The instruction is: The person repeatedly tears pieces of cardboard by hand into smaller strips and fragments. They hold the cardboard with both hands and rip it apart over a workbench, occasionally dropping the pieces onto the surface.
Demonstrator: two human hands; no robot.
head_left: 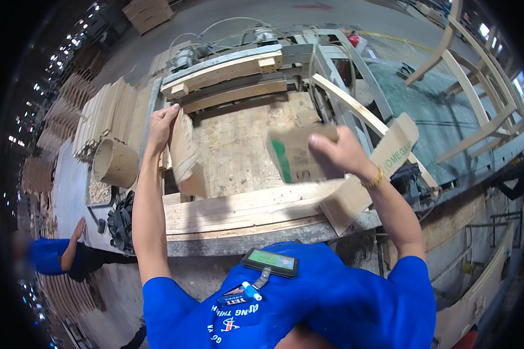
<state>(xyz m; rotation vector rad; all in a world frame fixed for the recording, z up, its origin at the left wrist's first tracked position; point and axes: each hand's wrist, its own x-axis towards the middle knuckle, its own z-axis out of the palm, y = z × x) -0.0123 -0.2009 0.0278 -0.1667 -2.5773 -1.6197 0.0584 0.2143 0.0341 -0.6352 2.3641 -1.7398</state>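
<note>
My left hand (162, 125) grips the top edge of a curved piece of brown cardboard (185, 154) that stands on the plywood workbench (239, 139). My right hand (337, 152) holds a flat, blurred cardboard sheet with a green mark (294, 157) above the bench's right part. A long cardboard box piece (370, 174) lies tilted under my right wrist. Curved wooden slats (244, 212) are stacked along the bench's near edge.
A press with wooden blocks and hoses (227, 67) stands at the back of the bench. A wooden chair frame (471, 93) stands at right. Stacked bent wood parts (102, 119) and a cardboard tube (116, 163) sit at left. Another person in blue (58, 253) crouches at lower left.
</note>
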